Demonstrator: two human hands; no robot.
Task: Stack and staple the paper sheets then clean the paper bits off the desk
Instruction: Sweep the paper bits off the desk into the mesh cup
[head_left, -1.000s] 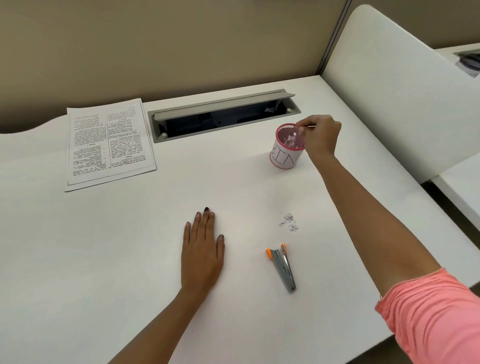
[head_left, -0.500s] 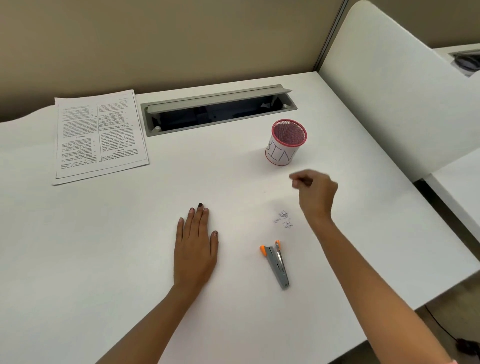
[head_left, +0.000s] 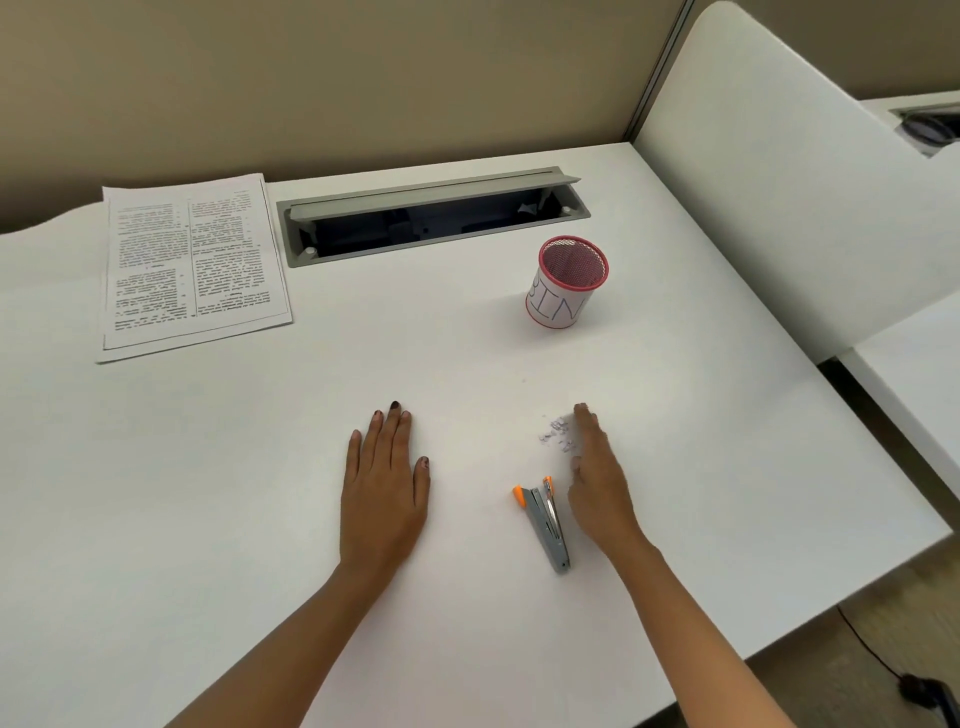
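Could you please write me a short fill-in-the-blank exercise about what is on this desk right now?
1. The left hand lies ____ on the desk.
2. The paper bits lie between the stapler and the pink cup lettered ____.
3. The right hand is beside the bits, on their ____ side.

Missing words: flat; BIN; right

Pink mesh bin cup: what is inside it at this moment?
Inside the pink mesh bin cup, only the far inner mesh wall shows, pink and bare. Its near wall hides the bottom, so whether paper bits lie there cannot be seen. Loose paper bits remain on the desk.
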